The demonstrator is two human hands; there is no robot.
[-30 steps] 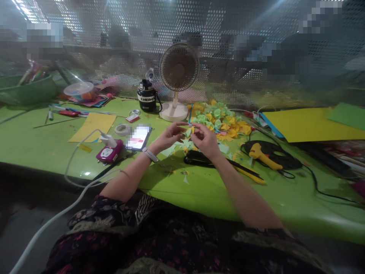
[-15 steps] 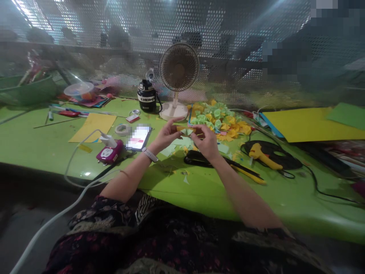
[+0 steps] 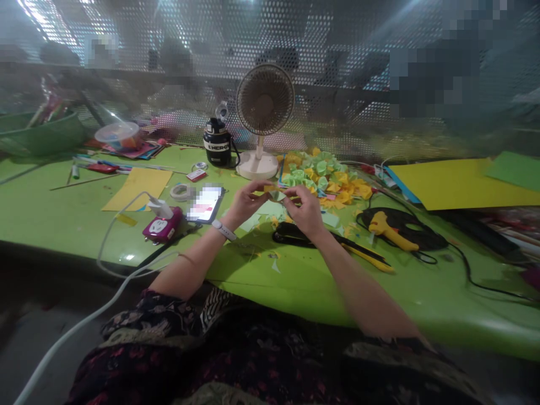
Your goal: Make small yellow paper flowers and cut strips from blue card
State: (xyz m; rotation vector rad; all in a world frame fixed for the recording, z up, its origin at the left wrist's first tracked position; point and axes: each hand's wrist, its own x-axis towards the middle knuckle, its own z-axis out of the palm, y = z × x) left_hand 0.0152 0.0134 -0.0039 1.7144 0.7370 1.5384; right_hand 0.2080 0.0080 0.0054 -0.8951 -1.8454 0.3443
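Observation:
Between my two hands is a small folded paper piece (image 3: 276, 195), yellow with a pale green part. My left hand (image 3: 248, 201), with a white band at the wrist, pinches its left side. On its right side the fingers of my right hand (image 3: 304, 211) are closed. Behind them lies a heap of green and yellow paper flowers (image 3: 323, 171). Pale green paper scraps (image 3: 270, 209) rest on the table under the hands. A black and yellow long-handled tool (image 3: 291, 232), probably scissors or a stapler, lies below my right hand, partly covered by the wrist.
A yellow glue gun (image 3: 390, 232) sits on a black mat at right, its cord trailing. Yellow sheets (image 3: 468, 183) lie beyond it. A fan (image 3: 265, 101) and a black flask (image 3: 217, 143) stand behind. Left are a phone (image 3: 205, 203), a purple socket block (image 3: 162, 225) and a white cable.
My left fingers have curled down from a raised position onto the paper piece. The piece has turned slightly and its yellow part is tilted differently. The right hand has hardly moved.

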